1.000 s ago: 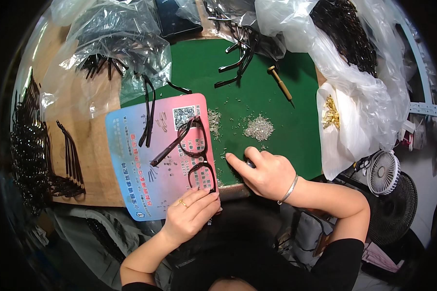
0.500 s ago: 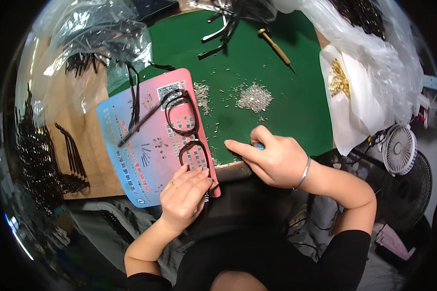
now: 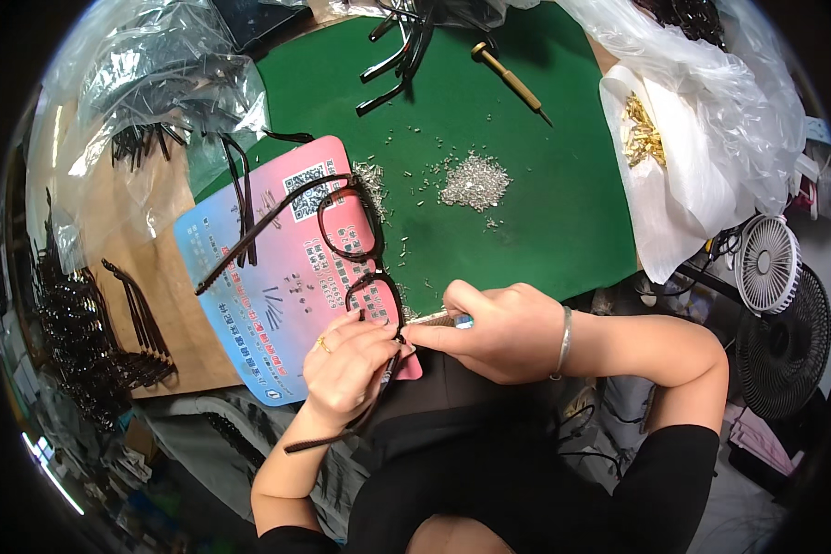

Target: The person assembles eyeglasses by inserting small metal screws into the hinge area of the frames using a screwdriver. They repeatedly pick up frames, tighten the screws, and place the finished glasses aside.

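A dark eyeglass frame (image 3: 379, 242) rests on a pink-and-blue printed mat (image 3: 208, 231). One temple reaches toward the far left over the mat; the other points back toward me past my wrist. My left hand (image 3: 346, 362), with a ring, is closed on the near rim and its hinge corner. My right hand (image 3: 500, 332) is curled, its index fingertip against that same corner. Inside its fingers shows a bit of a light blue thing (image 3: 464, 321), too hidden to name.
On the green mat (image 3: 545, 212) lie a pile of tiny silver screws (image 3: 474, 181), a brass-coloured screwdriver (image 3: 517, 85) and loose temples (image 3: 395, 69). Gold pieces (image 3: 641, 131) sit on white wrapping at right. Bundled temples (image 3: 74, 314) lie left, near clear plastic bags (image 3: 171, 74). A white fan (image 3: 766, 263) stands right.
My right hand has moved left and toward me, from over the green mat to the frame's near corner. The near temple now shows swung out below my left hand.
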`<state>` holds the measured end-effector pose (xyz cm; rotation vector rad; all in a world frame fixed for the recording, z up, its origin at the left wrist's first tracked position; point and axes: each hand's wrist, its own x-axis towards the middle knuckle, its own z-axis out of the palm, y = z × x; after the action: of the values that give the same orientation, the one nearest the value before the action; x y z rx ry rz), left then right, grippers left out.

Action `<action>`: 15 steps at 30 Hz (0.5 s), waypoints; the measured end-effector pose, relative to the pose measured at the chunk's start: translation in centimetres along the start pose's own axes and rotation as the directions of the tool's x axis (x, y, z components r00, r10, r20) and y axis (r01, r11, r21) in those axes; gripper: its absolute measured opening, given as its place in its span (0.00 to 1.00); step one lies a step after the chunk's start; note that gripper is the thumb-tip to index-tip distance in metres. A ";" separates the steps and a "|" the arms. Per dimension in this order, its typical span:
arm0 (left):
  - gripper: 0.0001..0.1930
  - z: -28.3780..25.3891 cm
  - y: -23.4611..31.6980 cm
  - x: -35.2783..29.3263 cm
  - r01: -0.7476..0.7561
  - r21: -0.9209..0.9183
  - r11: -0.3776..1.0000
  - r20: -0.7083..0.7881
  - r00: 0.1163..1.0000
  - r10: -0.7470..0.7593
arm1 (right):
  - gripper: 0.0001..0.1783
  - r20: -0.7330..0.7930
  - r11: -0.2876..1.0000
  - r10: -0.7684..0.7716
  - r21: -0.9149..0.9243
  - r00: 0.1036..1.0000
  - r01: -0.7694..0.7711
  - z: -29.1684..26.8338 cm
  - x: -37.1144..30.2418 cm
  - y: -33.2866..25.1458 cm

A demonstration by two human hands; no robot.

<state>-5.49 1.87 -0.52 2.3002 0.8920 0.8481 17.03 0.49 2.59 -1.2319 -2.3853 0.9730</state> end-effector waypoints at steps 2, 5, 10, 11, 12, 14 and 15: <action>0.08 0.2 -0.1 -0.2 -0.006 0.000 1.000 -0.035 0.999 0.006 | 0.25 0.019 1.000 -0.012 -0.028 1.000 0.012 0.2 0.0 0.1; 0.08 0.2 -0.1 -0.2 -0.017 0.009 1.000 -0.046 0.999 0.018 | 0.25 -0.004 0.996 -0.050 -0.076 0.999 0.049 0.3 0.0 -0.1; 0.07 0.4 0.0 -0.4 -0.016 0.052 0.999 -0.068 0.998 0.019 | 0.25 0.006 0.995 -0.052 -0.085 0.999 0.052 0.2 0.1 -0.1; 0.07 0.4 0.0 -0.4 -0.018 0.059 0.998 -0.064 0.998 0.022 | 0.25 0.010 0.995 -0.048 -0.085 0.999 0.048 0.2 0.1 -0.2; 0.07 0.4 0.0 -0.4 -0.013 0.056 0.998 -0.068 0.998 0.017 | 0.24 0.006 0.995 -0.051 -0.088 0.999 0.051 0.2 0.1 -0.2; 0.07 0.5 0.0 -0.4 -0.003 0.049 0.999 -0.073 0.997 0.006 | 0.24 -0.004 0.994 -0.055 -0.094 0.998 0.055 0.3 0.2 -0.2; 0.07 0.5 0.1 -0.4 -0.006 0.050 0.999 -0.081 0.997 0.010 | 0.24 0.008 0.991 -0.070 -0.112 0.998 0.071 0.2 0.3 -0.2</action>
<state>-5.34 1.41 -0.93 2.3279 0.9496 0.9380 16.57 0.58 2.57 -1.1755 -2.4991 0.8320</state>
